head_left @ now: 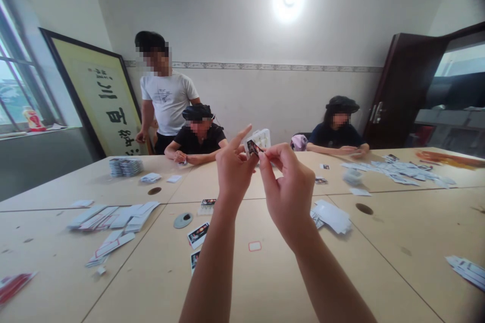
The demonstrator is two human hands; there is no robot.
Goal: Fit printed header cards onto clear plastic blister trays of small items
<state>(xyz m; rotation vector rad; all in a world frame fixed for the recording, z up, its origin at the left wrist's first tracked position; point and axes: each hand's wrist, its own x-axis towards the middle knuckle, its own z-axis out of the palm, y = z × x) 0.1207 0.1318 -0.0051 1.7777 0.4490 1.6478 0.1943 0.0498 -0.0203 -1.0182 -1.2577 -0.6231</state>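
Note:
Both my hands are raised over the middle of the table, close together. Between them is a small dark printed card (252,148) with a picture on it. My left hand (234,171) grips its left side near the thumb, index finger pointing up. My right hand (286,176) pinches its right edge between thumb and fingertips. Just behind the card shows a clear plastic tray (264,136); whether my left hand holds it too, I cannot tell. Below my left forearm lie printed cards (198,234), partly hidden by the arm.
Paper pieces (113,217) lie left, a white stack (333,216) right. Stacked cards (125,166) and a loose heap (401,171) are across the wooden table (144,282). Two people (199,136) (337,131) sit opposite, hands busy; another person (166,96) stands behind. Round holes (364,209) pierce the tabletop.

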